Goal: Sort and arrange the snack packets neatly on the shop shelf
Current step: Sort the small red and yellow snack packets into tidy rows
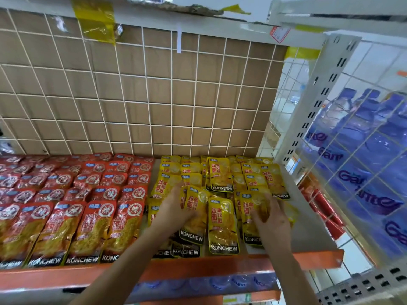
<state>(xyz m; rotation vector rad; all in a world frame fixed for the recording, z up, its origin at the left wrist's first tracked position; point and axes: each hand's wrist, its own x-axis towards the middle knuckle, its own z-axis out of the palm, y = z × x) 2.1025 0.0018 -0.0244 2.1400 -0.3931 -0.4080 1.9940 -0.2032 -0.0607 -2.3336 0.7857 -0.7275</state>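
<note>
Sorting step: you are squaring up the yellow packets on the right half of the shelf; the red packets at left already lie in tidy overlapping rows.
Left hand: lies flat on the yellow heap, fingers stretched and spread, pressing; nothing gripped, as far as the blur lets you judge.
Right hand: spread over the rightmost front packet, fingers only lightly bent, resting on it, not closed round it.
Yellow lot: back rows overlap roughly; front ones sit crooked, some tucked under others.
Next move: probably slide the front packets into straight columns, level with the orange front edge; the foil looks slippery, so push gently.
</note>
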